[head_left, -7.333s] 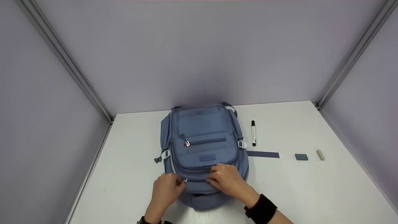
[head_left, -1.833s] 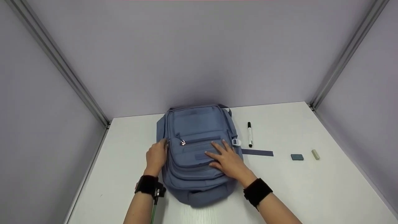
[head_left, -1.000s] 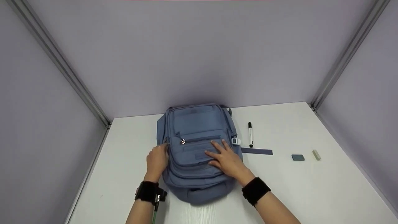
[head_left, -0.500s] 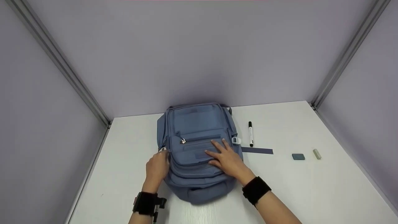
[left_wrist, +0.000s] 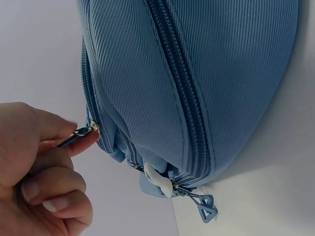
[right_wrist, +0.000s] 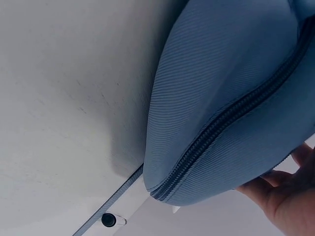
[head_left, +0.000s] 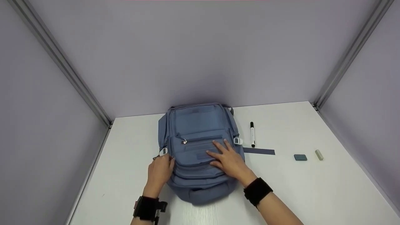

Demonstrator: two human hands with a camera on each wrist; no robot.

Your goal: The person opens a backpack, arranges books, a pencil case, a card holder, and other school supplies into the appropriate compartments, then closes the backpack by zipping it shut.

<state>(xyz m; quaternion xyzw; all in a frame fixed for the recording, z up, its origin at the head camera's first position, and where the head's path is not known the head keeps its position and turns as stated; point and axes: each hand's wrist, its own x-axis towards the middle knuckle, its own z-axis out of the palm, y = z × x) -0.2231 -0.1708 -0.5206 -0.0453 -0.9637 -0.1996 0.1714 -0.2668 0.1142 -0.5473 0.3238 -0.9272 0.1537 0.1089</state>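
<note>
A blue backpack (head_left: 200, 122) lies on the white table with its front facing up. At its left edge, my left hand (head_left: 161, 170) pinches a zipper pull (left_wrist: 81, 132) between thumb and forefinger; the other fingers are curled in. Spread over the lower front pocket, my right hand (head_left: 229, 162) rests with its fingers extended. A white buckle (head_left: 163, 151) sits just above the left hand. In the left wrist view, a second zipper pull with a triangular loop (left_wrist: 207, 210) hangs free beyond that buckle. A silver zipper slider (head_left: 184, 142) lies on the front pocket's zipper.
To the right of the backpack lie a black-and-white marker (head_left: 252, 134), a dark teal block (head_left: 300, 157) and a small pale block (head_left: 319, 155). A flat blue strap (head_left: 259, 151) sticks out from the bag's right side. Grey walls (head_left: 200, 53) enclose the table's back and sides.
My left hand has gone from the lower pocket zipper to the left edge, then slid down along it, uncovering the white buckle. My right hand moved up earlier and now stays still.
</note>
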